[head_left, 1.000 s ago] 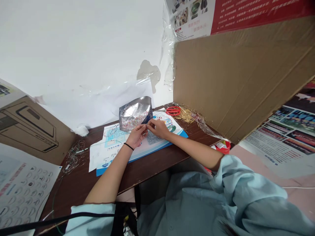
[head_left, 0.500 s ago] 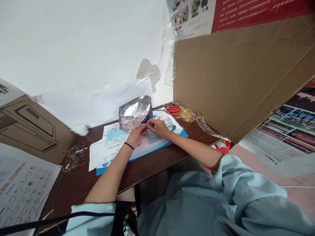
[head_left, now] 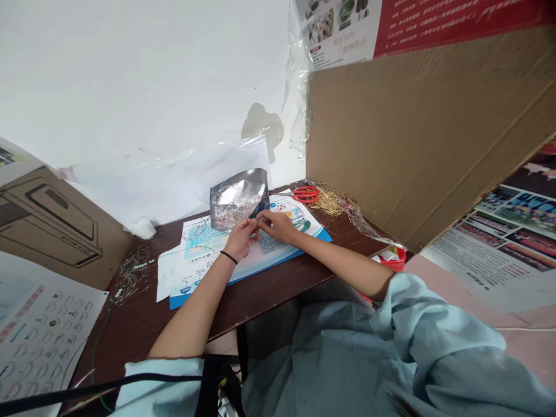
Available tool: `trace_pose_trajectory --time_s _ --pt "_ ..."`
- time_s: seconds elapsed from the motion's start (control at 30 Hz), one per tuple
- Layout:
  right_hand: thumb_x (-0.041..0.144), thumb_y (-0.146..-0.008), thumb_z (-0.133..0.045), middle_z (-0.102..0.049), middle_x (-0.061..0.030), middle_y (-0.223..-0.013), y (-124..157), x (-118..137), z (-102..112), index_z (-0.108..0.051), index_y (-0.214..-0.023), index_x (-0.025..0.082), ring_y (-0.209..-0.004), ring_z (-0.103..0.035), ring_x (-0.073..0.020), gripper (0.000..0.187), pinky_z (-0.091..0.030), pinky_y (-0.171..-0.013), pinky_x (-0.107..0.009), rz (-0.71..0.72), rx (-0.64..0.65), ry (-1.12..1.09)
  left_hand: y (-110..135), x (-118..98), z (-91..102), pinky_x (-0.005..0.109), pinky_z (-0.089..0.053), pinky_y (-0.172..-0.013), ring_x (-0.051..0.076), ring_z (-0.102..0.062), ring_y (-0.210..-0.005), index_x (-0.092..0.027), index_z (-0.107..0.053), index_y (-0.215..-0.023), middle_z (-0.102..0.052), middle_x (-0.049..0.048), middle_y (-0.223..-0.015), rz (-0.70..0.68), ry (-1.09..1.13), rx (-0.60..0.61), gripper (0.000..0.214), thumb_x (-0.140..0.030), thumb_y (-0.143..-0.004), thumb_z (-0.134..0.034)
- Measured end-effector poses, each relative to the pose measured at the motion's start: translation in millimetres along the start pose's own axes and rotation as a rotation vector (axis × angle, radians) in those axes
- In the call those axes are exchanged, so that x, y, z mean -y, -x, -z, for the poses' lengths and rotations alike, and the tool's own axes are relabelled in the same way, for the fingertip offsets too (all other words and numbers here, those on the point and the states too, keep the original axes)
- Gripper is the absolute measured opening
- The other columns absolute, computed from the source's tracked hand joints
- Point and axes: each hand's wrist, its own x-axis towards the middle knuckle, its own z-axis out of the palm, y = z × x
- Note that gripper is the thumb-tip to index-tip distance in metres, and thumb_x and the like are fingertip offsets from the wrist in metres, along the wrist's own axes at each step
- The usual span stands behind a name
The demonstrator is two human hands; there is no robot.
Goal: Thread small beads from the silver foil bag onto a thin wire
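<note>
My left hand (head_left: 242, 238) and my right hand (head_left: 278, 226) meet fingertip to fingertip at the near edge of an open silver foil tray-like bag (head_left: 237, 191). Small multicoloured beads (head_left: 234, 215) lie in its lower part. Both hands are pinched closed, but whatever sits between the fingertips is too small to make out. A thin thread (head_left: 204, 249) runs leftward over the printed sheet (head_left: 191, 272) under my hands. A black band circles my left wrist.
Red-handled scissors (head_left: 305, 194) lie behind my right hand, beside a heap of thin gold-coloured sticks (head_left: 328, 201). Tangled clear line (head_left: 130, 275) is on the table's left. Cardboard panels (head_left: 412, 133) stand right and left, with a white wall (head_left: 143, 87) behind.
My hands stay together in almost the same place; the right fingers have shifted very slightly to the left. The bag, scissors and sheet have not moved.
</note>
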Motion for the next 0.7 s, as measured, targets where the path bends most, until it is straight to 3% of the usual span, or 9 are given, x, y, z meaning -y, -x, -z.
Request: trace_pose_trajectory --time_s 0.2,0.33,0.5,0.7 --pt "0.027 -0.087 -0.050 -0.057 0.0026 -0.069 -0.3 1.5 1.2 -0.058 -0.088 0.020 -0.065 -0.050 -0.0115 0.010 -0.036 -0.067 -0.023 -0.014 -0.008 -0.024 0.3 -6.8 3.5 0.019 -0.047 -0.054 0.008 -0.050 -0.060 -0.016 -0.055 -0.069 -0.053 -0.0030 -0.065 -0.039 -0.082 -0.067 0.032 -0.035 -0.065 -0.080" --pt "0.026 -0.084 -0.049 -0.054 0.0036 -0.065 -2.1 4.9 5.3 -0.054 -0.083 0.019 -0.061 -0.048 -0.0107 0.009 -0.036 -0.065 -0.023 -0.041 -0.028 -0.070 -4.7 -19.9 9.6 0.016 -0.047 -0.052 0.007 -0.055 -0.055 -0.015 -0.052 -0.070 -0.052 -0.0034 -0.062 -0.051 0.088 -0.229 0.015 -0.018 -0.079 -0.064" --pt "0.024 -0.082 -0.048 -0.053 0.0044 -0.063 -4.8 2.9 10.1 -0.053 -0.079 0.019 -0.059 -0.047 -0.0104 0.008 -0.035 -0.063 -0.023 -0.115 -0.050 -0.058 -12.8 -38.7 29.8 0.013 -0.049 -0.052 0.009 -0.066 -0.066 -0.016 -0.047 -0.075 -0.065 0.0041 -0.074 -0.167 0.276 -0.437 0.015 -0.007 -0.087 -0.046" --pt "0.021 -0.084 -0.045 -0.058 0.0017 -0.066 -5.2 0.9 14.3 -0.057 -0.085 0.019 -0.061 -0.046 -0.0130 0.013 -0.029 -0.066 -0.026 -0.181 -0.005 0.288 -23.7 -46.1 59.2 0.025 -0.059 -0.071 0.012 -0.070 -0.075 -0.020 -0.039 -0.077 -0.064 0.0029 -0.077 -0.369 0.305 -0.697 0.018 -0.006 -0.088 -0.038"
